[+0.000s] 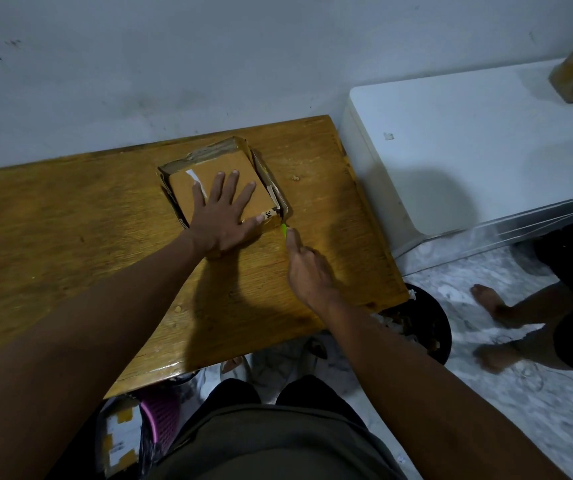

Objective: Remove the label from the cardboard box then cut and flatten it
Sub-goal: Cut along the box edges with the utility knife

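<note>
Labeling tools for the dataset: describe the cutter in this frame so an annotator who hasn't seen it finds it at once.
Start at the wooden table and find the flat cardboard box under the left hand. At the box's near right corner, the right hand holds the cutter; only its tip shows. It is the one bright green thing among browns.

The wall [174, 64] behind was pale and grey-white, with a few dark spots near its top left. A brown wooden table [70, 220] stood against it, shiny along its near edge. Just past the table's right edge sat a big white box-shaped thing [468, 140] with a smooth top. The floor [520, 410] was white with grey marks, like marble. A round black bin [427, 323] stood on the floor by the table's near right corner. The light was dim, and dark shadows lay on the table.
</note>
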